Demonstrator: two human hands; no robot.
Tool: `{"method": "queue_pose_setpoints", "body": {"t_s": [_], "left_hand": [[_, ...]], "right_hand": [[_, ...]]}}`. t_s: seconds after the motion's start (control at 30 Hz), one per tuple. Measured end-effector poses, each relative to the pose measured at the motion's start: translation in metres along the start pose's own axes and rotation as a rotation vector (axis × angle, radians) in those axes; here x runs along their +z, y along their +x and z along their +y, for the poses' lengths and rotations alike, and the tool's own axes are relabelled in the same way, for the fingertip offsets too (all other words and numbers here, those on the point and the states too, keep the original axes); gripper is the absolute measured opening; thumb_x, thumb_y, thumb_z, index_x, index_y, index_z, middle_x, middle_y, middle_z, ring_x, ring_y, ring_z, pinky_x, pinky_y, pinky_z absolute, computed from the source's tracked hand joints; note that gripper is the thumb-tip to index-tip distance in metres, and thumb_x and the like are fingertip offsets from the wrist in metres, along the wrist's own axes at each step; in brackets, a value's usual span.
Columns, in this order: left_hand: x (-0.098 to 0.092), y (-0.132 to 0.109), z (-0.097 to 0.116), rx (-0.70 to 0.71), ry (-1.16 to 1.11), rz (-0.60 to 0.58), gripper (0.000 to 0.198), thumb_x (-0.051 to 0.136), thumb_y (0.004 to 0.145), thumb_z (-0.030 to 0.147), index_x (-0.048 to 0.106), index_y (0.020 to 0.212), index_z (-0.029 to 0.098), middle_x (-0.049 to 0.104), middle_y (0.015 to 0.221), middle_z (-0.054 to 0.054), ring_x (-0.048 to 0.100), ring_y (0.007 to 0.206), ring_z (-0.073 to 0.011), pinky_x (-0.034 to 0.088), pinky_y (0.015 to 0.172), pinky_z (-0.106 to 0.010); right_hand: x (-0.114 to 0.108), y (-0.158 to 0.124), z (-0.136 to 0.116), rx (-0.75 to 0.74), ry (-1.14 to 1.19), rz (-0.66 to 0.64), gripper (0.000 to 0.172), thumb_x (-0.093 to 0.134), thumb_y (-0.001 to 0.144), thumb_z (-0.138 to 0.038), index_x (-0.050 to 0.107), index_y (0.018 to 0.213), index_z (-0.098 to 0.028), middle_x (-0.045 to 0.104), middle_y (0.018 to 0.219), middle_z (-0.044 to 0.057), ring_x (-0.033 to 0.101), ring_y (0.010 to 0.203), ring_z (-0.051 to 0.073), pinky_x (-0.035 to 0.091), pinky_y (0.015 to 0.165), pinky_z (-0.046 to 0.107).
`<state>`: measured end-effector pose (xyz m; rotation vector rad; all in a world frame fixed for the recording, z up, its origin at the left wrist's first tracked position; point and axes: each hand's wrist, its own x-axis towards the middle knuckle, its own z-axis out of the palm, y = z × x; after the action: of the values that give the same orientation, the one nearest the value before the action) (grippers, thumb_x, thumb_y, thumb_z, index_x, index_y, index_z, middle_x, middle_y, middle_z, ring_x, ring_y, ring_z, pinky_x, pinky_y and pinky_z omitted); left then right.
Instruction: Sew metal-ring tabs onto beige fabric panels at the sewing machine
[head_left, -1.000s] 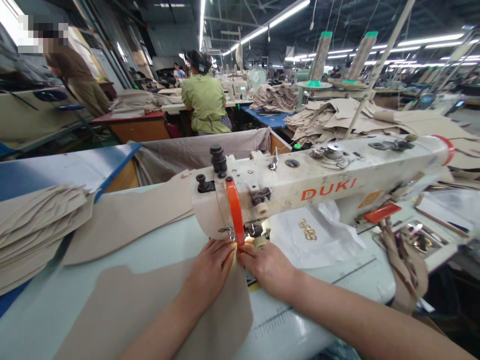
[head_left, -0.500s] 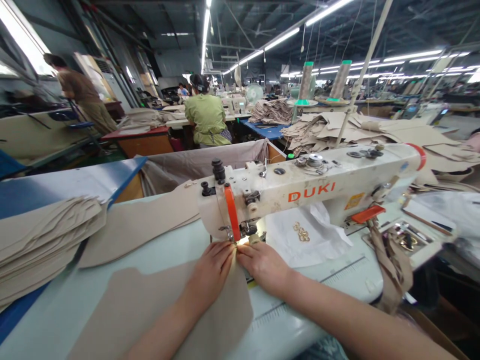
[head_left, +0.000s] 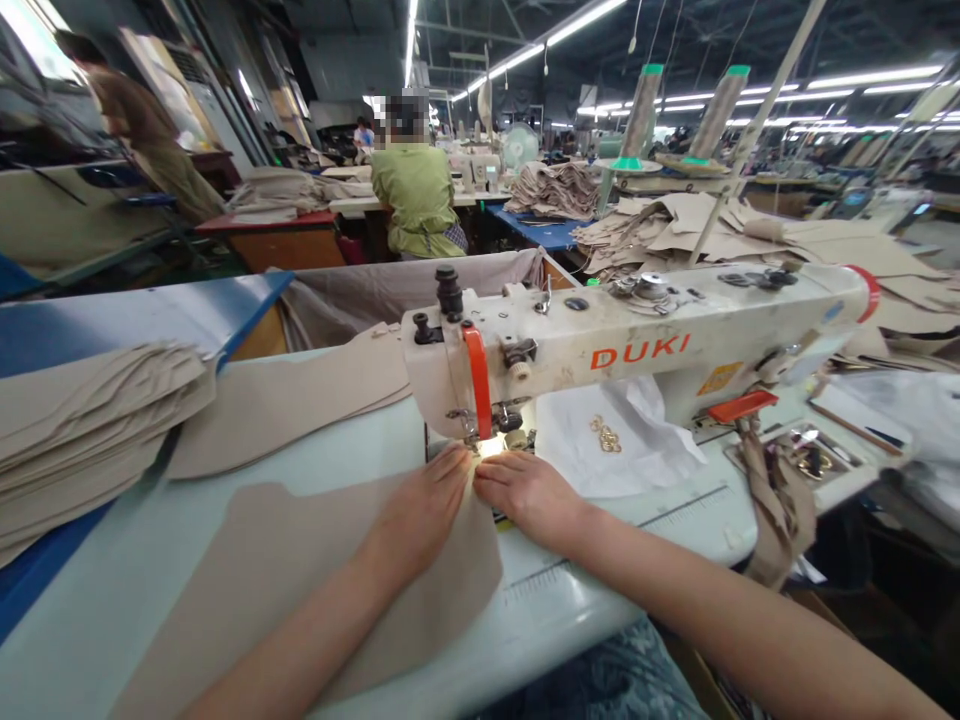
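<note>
A beige fabric piece point(head_left: 292, 530) lies flat on the pale machine bed, its upper edge running in to the needle area of a white sewing machine point(head_left: 559, 335). My left hand point(head_left: 420, 505) rests on the fabric just left of the presser foot, fingers together and pinching its edge. Close to the needle on the right, my right hand point(head_left: 532, 500) has its fingers curled in on the same edge. The fingertips nearly meet under the lit needle area. They hide the stitching spot and the fabric between them.
Stacked beige panels point(head_left: 90, 430) lie on the left, with another cut panel point(head_left: 292, 400) behind my left hand. Gold metal rings point(head_left: 606, 435) sit on a white sheet point(head_left: 645, 460). Beige straps point(head_left: 776, 510) hang at the right. A co-worker point(head_left: 415, 200) sits ahead.
The view has tilted down a little, so the scene sits higher in the picture. Both hands stay at the needle on the fabric, with little visible movement.
</note>
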<state>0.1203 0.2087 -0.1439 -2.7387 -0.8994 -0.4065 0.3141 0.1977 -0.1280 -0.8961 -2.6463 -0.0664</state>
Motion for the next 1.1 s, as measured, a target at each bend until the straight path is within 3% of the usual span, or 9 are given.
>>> {"method": "queue_pose_setpoints", "body": {"t_s": [0.27,0.73,1.1], "left_hand": [[-0.0004,-0.0003,0.0010,-0.045,0.000,-0.039,0.043,0.028,0.083,0.004,0.055,0.117,0.006,0.062,0.117,-0.017,0.052,0.117,-0.0254,0.047,0.096,-0.041],[-0.0001,0.0071,-0.0031,-0.042,0.030,0.086,0.043,0.027,0.084,0.005,0.063,0.108,0.006,0.067,0.111,-0.016,0.060,0.108,-0.0246,0.050,0.094,-0.037],[-0.0001,0.0057,-0.0014,-0.106,-0.059,0.048,0.041,0.029,0.087,0.008,0.064,0.108,0.009,0.068,0.109,-0.014,0.059,0.109,-0.0244,0.050,0.095,-0.039]], "right_hand": [[0.0015,0.0019,-0.0002,0.015,-0.020,-0.011,0.010,0.055,0.090,-0.018,0.064,0.090,-0.012,0.068,0.106,0.009,0.060,0.097,0.019,0.047,0.084,0.032],[0.0055,0.0060,0.0040,0.048,-0.003,-0.046,0.013,0.054,0.091,-0.016,0.063,0.098,-0.010,0.066,0.112,0.010,0.058,0.105,0.020,0.048,0.085,0.031],[0.0052,0.0038,0.0018,0.051,0.001,-0.026,0.011,0.056,0.090,-0.018,0.064,0.095,-0.011,0.066,0.112,0.010,0.060,0.102,0.020,0.048,0.086,0.031]]}}
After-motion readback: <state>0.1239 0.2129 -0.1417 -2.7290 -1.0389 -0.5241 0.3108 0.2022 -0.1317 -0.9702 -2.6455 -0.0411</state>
